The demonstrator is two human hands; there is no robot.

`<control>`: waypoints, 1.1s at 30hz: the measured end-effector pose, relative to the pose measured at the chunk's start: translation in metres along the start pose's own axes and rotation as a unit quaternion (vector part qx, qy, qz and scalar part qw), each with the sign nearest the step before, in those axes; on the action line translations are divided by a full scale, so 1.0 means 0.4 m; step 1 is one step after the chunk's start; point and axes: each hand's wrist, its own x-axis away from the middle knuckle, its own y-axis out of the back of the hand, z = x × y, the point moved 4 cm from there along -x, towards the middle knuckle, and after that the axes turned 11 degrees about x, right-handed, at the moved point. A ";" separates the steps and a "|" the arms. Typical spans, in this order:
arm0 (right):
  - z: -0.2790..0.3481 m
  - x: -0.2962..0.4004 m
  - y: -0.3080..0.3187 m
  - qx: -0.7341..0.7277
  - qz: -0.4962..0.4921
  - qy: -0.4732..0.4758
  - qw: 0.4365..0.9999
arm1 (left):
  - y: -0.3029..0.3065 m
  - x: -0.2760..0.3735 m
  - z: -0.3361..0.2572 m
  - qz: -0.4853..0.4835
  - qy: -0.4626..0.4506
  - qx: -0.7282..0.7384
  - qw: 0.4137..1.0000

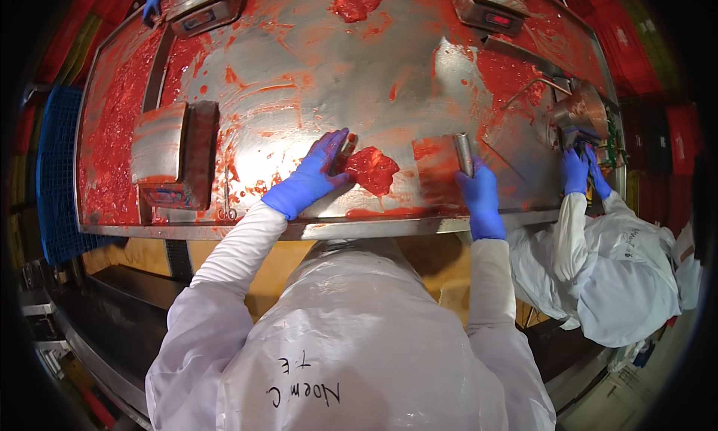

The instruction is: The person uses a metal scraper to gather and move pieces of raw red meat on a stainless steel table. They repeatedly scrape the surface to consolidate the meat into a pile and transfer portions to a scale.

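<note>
My left hand (308, 178), in a blue glove, lies over the steel table with fingers extended and thumb apart. Its fingertips and thumb are beside a lump of wet red meat (372, 172); whether they touch it I cannot tell. My right hand (481, 198), gloved too, grips the lower end of the tubular metal handle of a bench scraper (437, 173). The scraper's wide flat blade rests on the table to the right of the meat, smeared red. My palms are hidden from view.
A steel bench scale (162, 145) stands left, with scissors (226, 198) near it. Two more scales (205, 15) (493, 10) stand at the far side, with more meat (357, 3) between. A co-worker (611, 274) works close on the right. A blue crate (59, 173) borders the table.
</note>
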 end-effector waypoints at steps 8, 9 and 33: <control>0.001 0.006 -0.243 -0.121 0.084 -0.058 0.987 | -0.197 -0.059 0.072 -0.039 -0.112 -0.099 0.988; -0.001 0.012 -0.308 -0.081 0.065 -0.004 0.995 | -0.228 -0.070 0.050 -0.051 -0.127 -0.065 0.988; -0.035 -0.282 0.759 0.140 -0.505 0.086 0.847 | -0.427 -0.708 -0.821 -0.017 -0.407 -0.034 0.913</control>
